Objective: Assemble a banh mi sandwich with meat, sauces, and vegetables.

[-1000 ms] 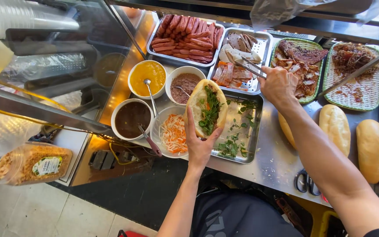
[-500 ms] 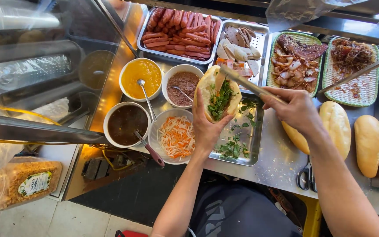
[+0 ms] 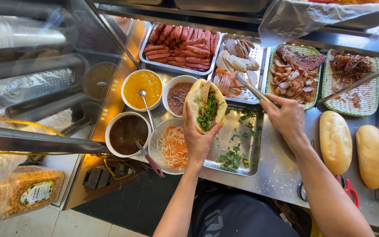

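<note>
Steel bench (image 3: 281,171), food stall, trays and bowls across upper half of frame. Left hand (image 3: 198,140), centre of frame: grip clenched around a split bread roll (image 3: 205,105) filled with green herbs, held above the herb tray (image 3: 237,145). Right hand (image 3: 288,116), right of centre: grip grasping metal tongs (image 3: 255,90), tips over the tray of sliced meat (image 3: 237,66). Two plain loaves (image 3: 335,140) lie on bench, right. Bowl of shredded carrot (image 3: 172,147) just left of left hand.

Street-food sandwich stall: steel counter (image 3: 277,175) sitting under the hands, trays of sausages (image 3: 180,44) and sliced meats (image 3: 237,61) lying beyond them, sauce bowls (image 3: 142,85) standing left, bread loaves (image 3: 335,141) waiting right.
</note>
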